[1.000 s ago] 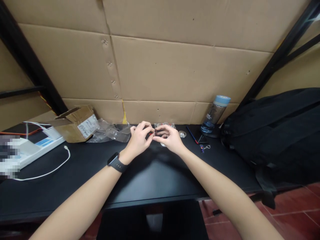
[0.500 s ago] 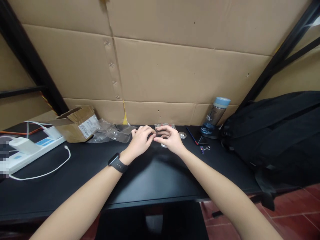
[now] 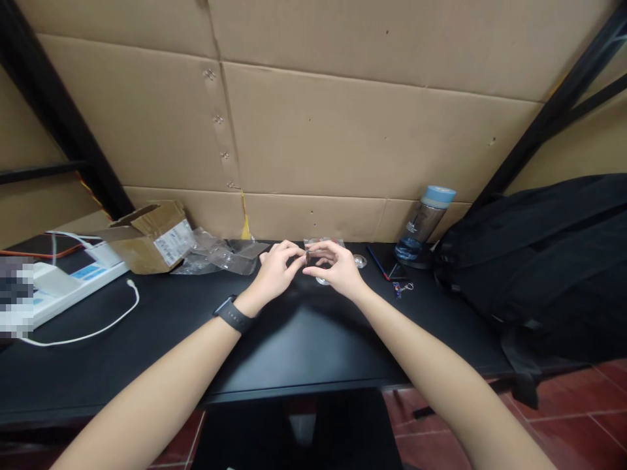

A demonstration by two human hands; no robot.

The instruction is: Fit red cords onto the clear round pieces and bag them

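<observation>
My left hand point(image 3: 280, 267) and my right hand point(image 3: 339, 267) meet over the back of the black desk point(image 3: 304, 346). Between their fingertips is a small, thin dark object point(image 3: 307, 257), seen nearly edge-on; its kind is too small to make out. Both hands are closed on it in a pinch, thumbs on the near side. Below the right hand a small shiny round piece point(image 3: 323, 281) lies on the desk. Another clear round piece point(image 3: 360, 261) rests just right of the right fingers. Behind the hands a clear plastic packet point(image 3: 324, 242) with red marks is partly hidden.
Left are an open cardboard box point(image 3: 157, 241), crumpled clear plastic point(image 3: 225, 254), a white power strip point(image 3: 73, 287) and a white cable point(image 3: 108, 329). Right are a blue pen point(image 3: 376, 261), a keychain point(image 3: 399, 290), a water bottle point(image 3: 424, 225) and a black backpack point(image 3: 543, 267).
The camera view has shifted slightly. Both hands keep the small dark object between their fingertips, with barely any change in finger position.
</observation>
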